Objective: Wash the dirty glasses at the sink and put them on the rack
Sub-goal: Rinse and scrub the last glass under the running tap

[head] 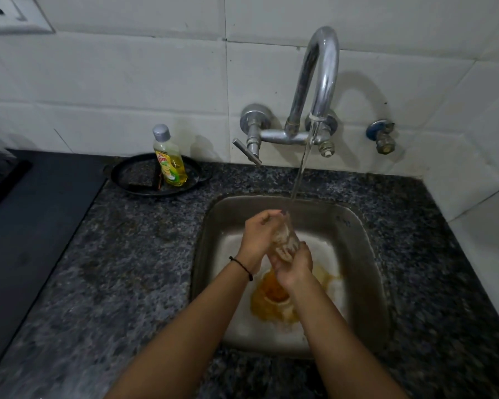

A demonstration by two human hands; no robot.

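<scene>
A clear glass (286,242) is tilted over the steel sink (366,254), its mouth up under the running water from the tap (320,82). My right hand (296,269) grips the glass around its lower end. My left hand (260,234) is at the glass's upper part, with fingers curled at the rim; whether they reach inside is unclear. Orange liquid lies around the drain below my hands. No rack is in view.
A yellow dish soap bottle (170,159) stands on a black round plate (121,180) at the back of the dark granite counter (121,269). A black stove surface (26,226) fills the left. A second valve (382,138) sits on the tiled wall at right.
</scene>
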